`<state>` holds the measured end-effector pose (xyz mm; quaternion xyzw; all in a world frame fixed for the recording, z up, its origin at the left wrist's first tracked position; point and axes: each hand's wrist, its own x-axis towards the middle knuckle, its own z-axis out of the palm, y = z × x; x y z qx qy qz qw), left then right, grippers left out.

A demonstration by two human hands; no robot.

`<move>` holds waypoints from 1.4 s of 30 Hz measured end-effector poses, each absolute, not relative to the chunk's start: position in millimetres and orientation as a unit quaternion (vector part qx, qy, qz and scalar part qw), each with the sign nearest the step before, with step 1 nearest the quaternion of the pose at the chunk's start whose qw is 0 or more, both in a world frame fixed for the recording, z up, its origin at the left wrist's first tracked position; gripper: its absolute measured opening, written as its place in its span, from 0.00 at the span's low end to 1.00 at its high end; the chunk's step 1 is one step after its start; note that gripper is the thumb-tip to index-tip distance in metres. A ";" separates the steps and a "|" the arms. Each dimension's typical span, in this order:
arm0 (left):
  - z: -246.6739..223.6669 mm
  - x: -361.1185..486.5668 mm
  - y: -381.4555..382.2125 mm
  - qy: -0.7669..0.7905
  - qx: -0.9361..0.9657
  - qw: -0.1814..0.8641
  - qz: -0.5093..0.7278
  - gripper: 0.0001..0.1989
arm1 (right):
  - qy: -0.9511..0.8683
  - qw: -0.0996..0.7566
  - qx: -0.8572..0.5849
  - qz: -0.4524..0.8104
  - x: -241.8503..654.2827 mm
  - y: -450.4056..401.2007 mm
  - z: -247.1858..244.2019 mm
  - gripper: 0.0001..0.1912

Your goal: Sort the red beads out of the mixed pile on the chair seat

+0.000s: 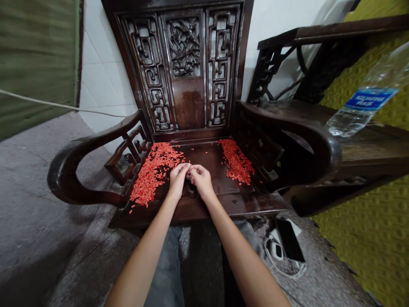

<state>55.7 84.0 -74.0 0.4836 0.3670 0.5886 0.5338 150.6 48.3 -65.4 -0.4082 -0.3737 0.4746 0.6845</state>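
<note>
Both hands meet over the middle of a dark wooden chair seat. My left hand is closed in a pinch, its fingertips against those of my right hand, which is pinched too. Whatever lies between the fingertips is hidden or too small to name. A wide heap of small red pieces spreads over the left of the seat, close beside my left hand. On the right of the seat lies a narrower pile of the same red pieces. A few loose ones are scattered between the two.
Curved armrests flank the seat, with a carved backrest behind. A plastic water bottle stands on a dark wooden side table at right. On the floor lie a phone and a white cable.
</note>
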 end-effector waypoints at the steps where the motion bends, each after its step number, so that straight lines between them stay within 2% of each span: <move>1: -74.7 55.4 84.4 0.367 0.486 0.531 0.590 0.12 | -0.373 0.686 -0.410 0.473 150.9 48.7 -66.1 0.11; 29: -66.3 58.5 77.4 0.384 0.527 0.501 0.568 0.12 | -0.349 0.717 -0.431 0.423 155.7 48.8 -68.6 0.10; 42: -69.9 57.1 79.7 0.377 0.529 0.501 0.573 0.14 | -0.425 0.693 -0.461 0.356 156.4 48.3 -73.9 0.16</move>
